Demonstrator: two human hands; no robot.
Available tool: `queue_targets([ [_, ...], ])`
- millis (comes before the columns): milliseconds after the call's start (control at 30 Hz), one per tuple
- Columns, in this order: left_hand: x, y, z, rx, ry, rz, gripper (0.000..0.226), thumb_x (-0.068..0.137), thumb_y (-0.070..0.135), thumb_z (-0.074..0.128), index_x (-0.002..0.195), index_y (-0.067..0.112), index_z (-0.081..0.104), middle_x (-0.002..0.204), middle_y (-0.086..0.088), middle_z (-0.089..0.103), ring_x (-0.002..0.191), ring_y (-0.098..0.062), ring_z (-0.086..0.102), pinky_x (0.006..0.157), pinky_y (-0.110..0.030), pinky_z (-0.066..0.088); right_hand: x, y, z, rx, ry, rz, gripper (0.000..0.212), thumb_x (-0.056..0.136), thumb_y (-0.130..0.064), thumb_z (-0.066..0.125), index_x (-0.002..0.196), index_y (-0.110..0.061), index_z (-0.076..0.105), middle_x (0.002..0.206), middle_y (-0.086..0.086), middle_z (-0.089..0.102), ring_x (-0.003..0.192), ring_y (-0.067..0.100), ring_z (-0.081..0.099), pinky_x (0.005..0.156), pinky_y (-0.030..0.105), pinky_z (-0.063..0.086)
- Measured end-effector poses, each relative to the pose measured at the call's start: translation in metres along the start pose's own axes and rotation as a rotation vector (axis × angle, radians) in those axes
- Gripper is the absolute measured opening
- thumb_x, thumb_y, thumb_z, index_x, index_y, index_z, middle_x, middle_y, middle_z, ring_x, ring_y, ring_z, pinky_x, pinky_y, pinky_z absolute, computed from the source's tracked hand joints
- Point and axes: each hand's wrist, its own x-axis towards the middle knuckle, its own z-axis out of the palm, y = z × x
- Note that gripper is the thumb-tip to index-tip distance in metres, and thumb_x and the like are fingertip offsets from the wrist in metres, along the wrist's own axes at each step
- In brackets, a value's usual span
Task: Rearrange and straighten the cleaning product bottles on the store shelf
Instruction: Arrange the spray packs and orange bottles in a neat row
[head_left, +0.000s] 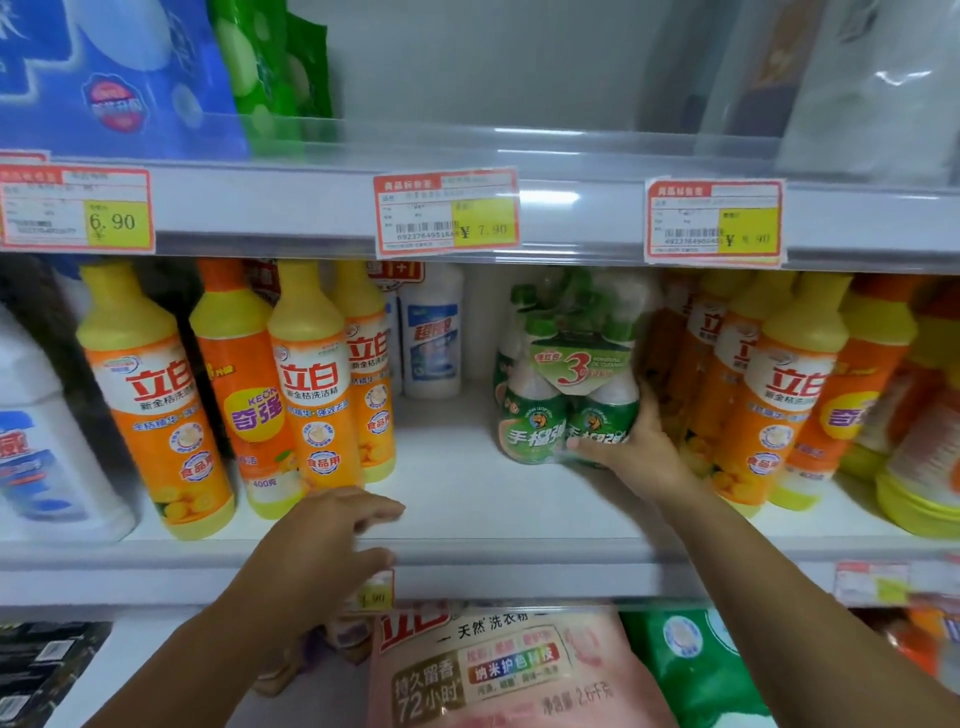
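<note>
While upright, pack (566, 374) in right hand (631, 441)

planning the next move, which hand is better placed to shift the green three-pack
Right. The right hand grips the green three-pack at its lower right side; the left hand hangs open over the shelf edge, apart from it.

Along the upper shelf's (311, 208) front edge, the left price tag (77, 209) reads 6.90, the middle price tag (447, 213) ¥7.90. The orange bottles (156, 415) say 立白; the green pack (569, 374), 3.
</note>
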Motion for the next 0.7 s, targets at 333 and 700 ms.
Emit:
queue_targets([
  [333, -0.001, -0.003, 0.0, -0.01, 0.0, -0.035, 0.042, 0.07, 0.036, 0.078, 0.109, 0.043, 0.062, 0.099, 0.023, 0.058, 0.087, 0.003, 0.053, 0.069, -0.012, 0.039, 0.036, 0.018, 0.013, 0.147, -0.066, 0.079, 0.083, 0.057, -0.005, 0.088, 0.126, -0.011, 0.041, 0.11, 0.002, 0.065, 0.095, 0.01, 0.063, 0.057, 0.006, 0.048],
  [700, -0.004, 0.002, -0.003, -0.021, -0.01, -0.055, 0.043, 0.072, 0.034, 0.077, 0.112, 0.041, 0.061, 0.094, 0.022, 0.056, 0.085, 0.002, 0.051, 0.066, -0.012, 0.038, 0.042, 0.02, 0.018, 0.109, -0.046, 0.118, 0.091, 0.055, -0.015, 0.091, 0.129, -0.015, 0.037, 0.112, -0.001, 0.064, 0.101, 0.015, 0.062, 0.066, 0.014, 0.047],
])
